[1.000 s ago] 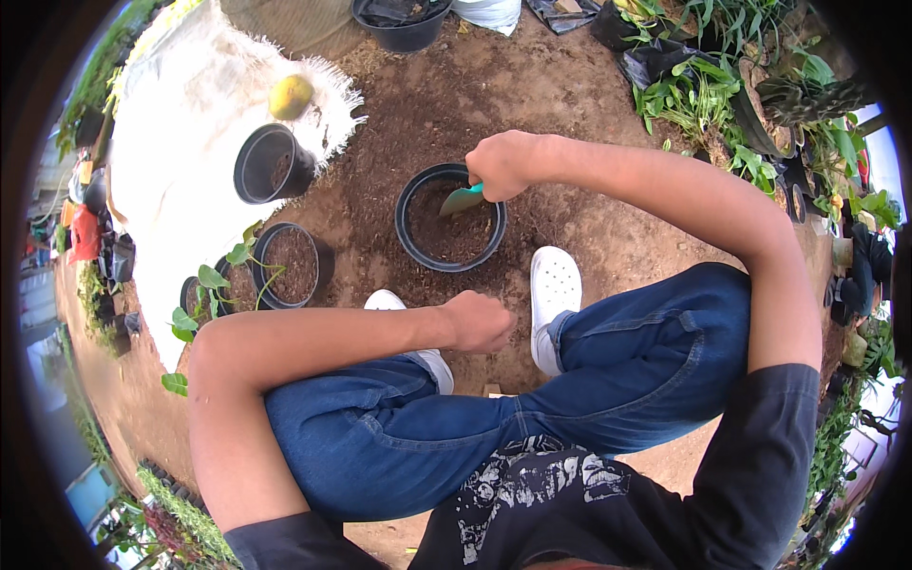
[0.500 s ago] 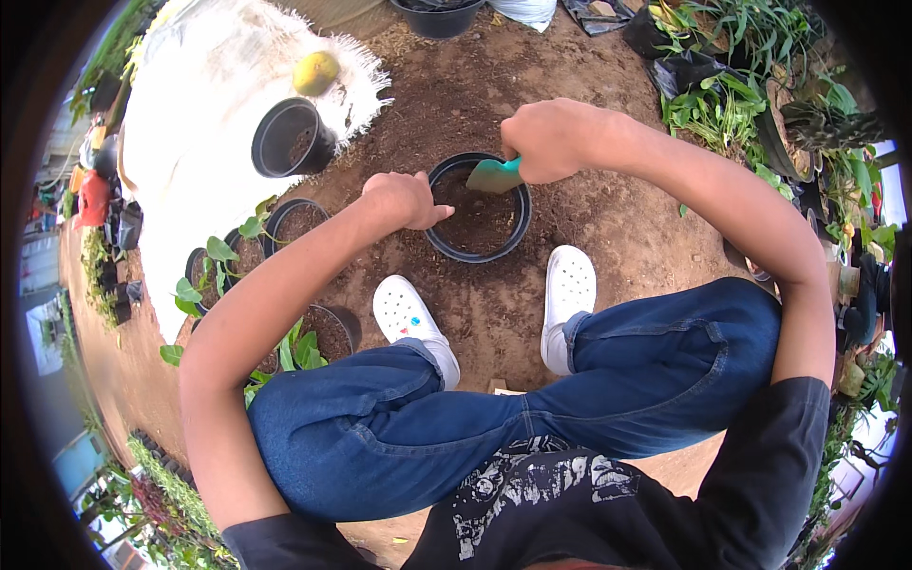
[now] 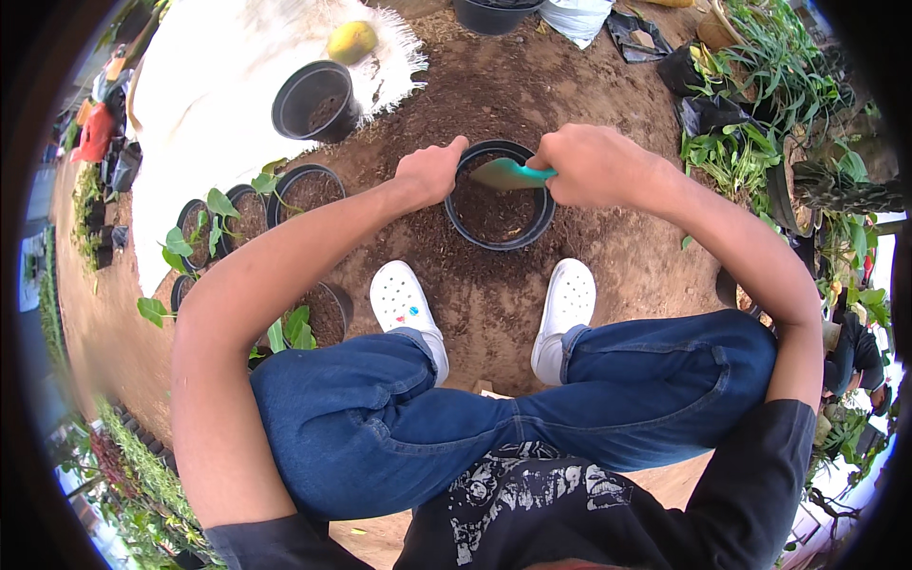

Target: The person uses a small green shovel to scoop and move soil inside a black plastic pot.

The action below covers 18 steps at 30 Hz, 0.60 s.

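Note:
A round black plant pot (image 3: 502, 246) with dark soil (image 3: 496, 215) in it stands on the ground beyond my feet. My left hand (image 3: 430, 175) is closed at the pot's left rim; its fingertips are partly hidden. My right hand (image 3: 598, 166) grips a small teal hand trowel (image 3: 508, 174) at the pot's right side. The trowel's blade points left, over the soil inside the pot, and my fingers cover most of its handle.
A tilted black pot (image 3: 314, 102) and a yellow-green fruit (image 3: 351, 42) rest on a white woven sheet (image 3: 209, 95). Several potted seedlings (image 3: 220, 203) stand left, partly behind my left arm. Leafy plants (image 3: 731, 152) line the right side. A black tub (image 3: 496, 16) stands at the back.
My left hand has drawn its fingers back from inside the pot to its rim. My right hand has turned the trowel, whose blade now lies flatter and points left. The whole view has shifted slightly.

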Available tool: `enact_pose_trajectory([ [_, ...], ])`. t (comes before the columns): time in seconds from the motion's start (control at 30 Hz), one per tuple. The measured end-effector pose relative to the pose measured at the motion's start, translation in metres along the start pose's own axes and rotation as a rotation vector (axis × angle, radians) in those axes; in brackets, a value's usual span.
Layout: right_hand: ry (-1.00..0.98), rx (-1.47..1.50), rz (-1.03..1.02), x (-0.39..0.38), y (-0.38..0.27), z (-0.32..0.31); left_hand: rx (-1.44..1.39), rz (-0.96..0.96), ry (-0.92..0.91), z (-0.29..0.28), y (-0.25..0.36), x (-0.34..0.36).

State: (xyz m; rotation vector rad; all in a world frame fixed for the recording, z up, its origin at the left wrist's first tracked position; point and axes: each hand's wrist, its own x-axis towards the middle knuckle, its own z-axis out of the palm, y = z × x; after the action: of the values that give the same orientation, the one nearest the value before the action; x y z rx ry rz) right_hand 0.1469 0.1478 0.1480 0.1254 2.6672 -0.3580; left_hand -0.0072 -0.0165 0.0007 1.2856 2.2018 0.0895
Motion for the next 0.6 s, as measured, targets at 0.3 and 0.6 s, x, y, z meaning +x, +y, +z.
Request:
enact_pose_trajectory([
  [0.3, -0.157, -0.035, 0.133, 0.004, 0.007, 0.02, -0.542, -0.309, -0.393, 0.021, 0.006, -0.02],
  [0.6, -0.158, -0.366, -0.124, -0.001, -0.005, 0.055, -0.491, -0.303, -0.356, 0.014, 0.012, -0.014],
])
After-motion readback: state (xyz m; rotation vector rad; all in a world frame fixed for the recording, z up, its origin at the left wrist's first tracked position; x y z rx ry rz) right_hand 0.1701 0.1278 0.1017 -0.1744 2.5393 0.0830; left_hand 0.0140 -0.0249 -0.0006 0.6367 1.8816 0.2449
